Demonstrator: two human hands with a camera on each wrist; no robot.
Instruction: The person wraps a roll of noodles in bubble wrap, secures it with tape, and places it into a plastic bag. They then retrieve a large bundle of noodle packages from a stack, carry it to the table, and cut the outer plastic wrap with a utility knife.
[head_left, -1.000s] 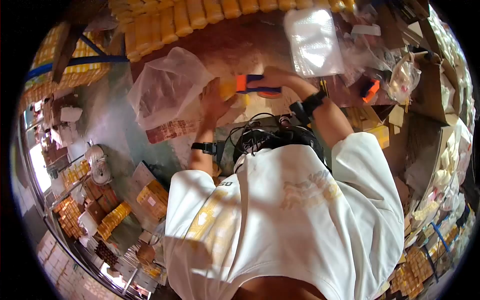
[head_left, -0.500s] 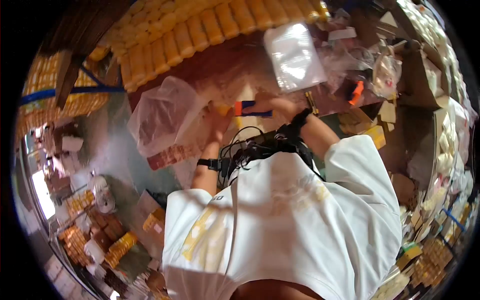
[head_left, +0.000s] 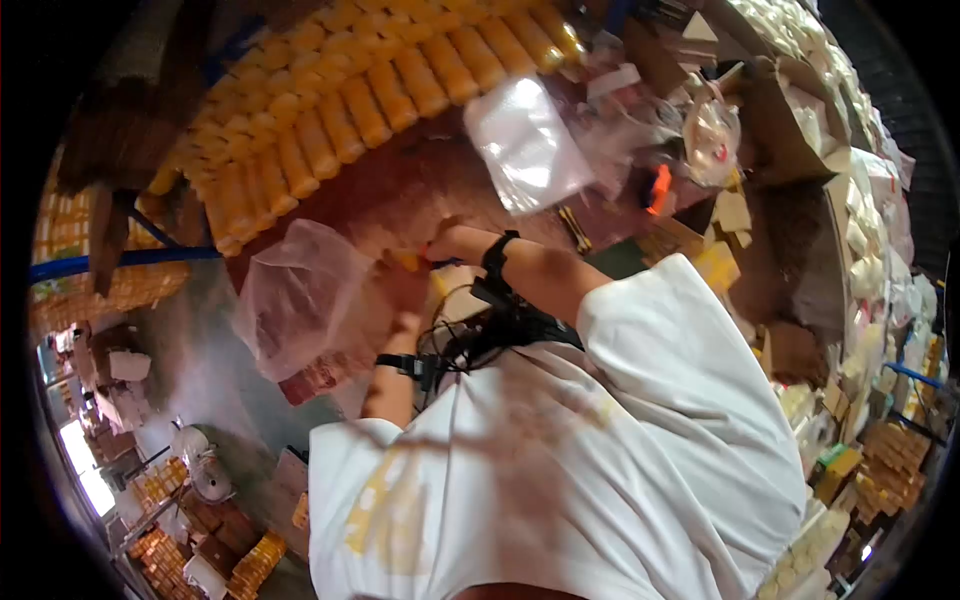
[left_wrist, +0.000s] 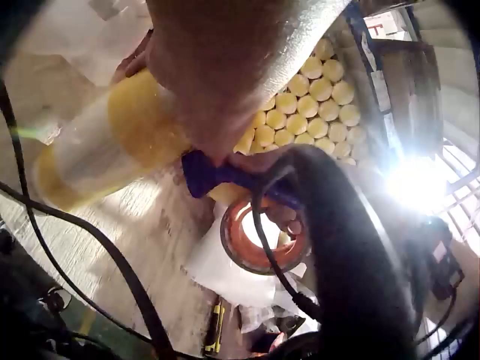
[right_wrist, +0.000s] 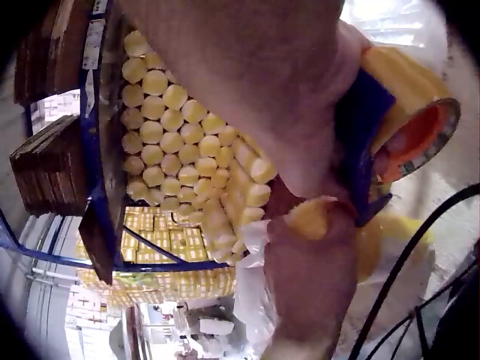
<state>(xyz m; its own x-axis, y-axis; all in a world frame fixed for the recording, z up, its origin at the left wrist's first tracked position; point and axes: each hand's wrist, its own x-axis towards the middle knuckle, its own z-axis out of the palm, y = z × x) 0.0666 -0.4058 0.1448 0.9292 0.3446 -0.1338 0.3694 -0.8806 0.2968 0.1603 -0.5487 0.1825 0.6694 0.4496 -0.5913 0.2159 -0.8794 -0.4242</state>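
Note:
A tape dispenser [right_wrist: 358,142] with a blue frame and a roll of yellow tape [left_wrist: 264,237] on an orange hub is gripped by my right hand [head_left: 460,243]. My left hand [head_left: 400,285] holds a long yellow-and-whitish roll [left_wrist: 112,142] in clear wrap, low over the bench. In the left wrist view the dispenser's blue end is close against the roll's near end. Part of the left fingers is hidden behind the roll. A large clear plastic bag [head_left: 300,300] lies just left of the left hand.
Stacked yellow rolls [head_left: 350,120] line the back of the red-brown bench [head_left: 400,190]. Flat clear bags [head_left: 530,145], a yellow-black cutter [head_left: 575,230] and an orange tool [head_left: 660,190] lie to the right, near open cardboard boxes [head_left: 800,110]. Black cables [left_wrist: 82,225] hang close to the hands.
The head view has turned, so the bench slides left and down. My right hand and the tape dispenser have come nearer to my left hand, with the right forearm angled more across.

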